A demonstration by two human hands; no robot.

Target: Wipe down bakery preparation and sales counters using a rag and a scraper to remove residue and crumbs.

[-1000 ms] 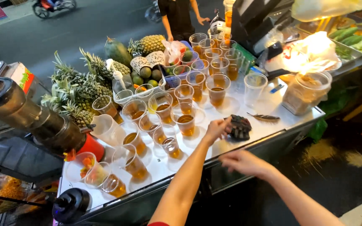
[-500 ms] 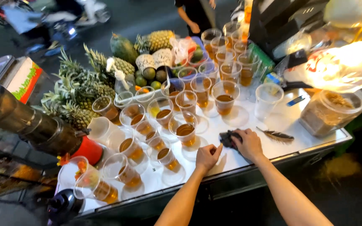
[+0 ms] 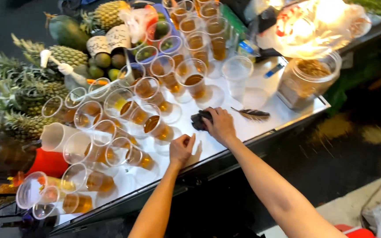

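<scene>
Dark cloth [image 3: 199, 120]: crumpled, lies on the white surface [image 3: 261, 125] near the front edge, just right of the cluster of plastic cups. Right hand [image 3: 219, 125] rests palm-down on it; fingers curled over the cloth and pressing it onto the surface, so only its left part shows.

Left hand [image 3: 181, 149]: closed into a loose fist, fingers tucked in and holding nothing visible. It rests on the surface near the front edge, just left of the right hand and apart from it. Nearest cup of amber drink [image 3: 155, 127] stands just behind it, not touching.

Feather [image 3: 253, 114]: dark, striped, lies flat on the surface just right of the right hand, apart from it.

Cups: many clear plastic cups, most partly filled with amber liquid, stand in crowded rows from the front-left corner to the far end. One empty clear cup [image 3: 237, 72] stands behind the feather.

Clear jar [image 3: 307, 79] with brown contents stands at the right edge of the surface. Above it, a brightly lit plastic bag [image 3: 318, 24].

Left side: pineapples [image 3: 62, 55] and small green fruit [image 3: 104, 61] beyond the cups. A red object [image 3: 45, 161] sits at far left; identity unclear.
</scene>
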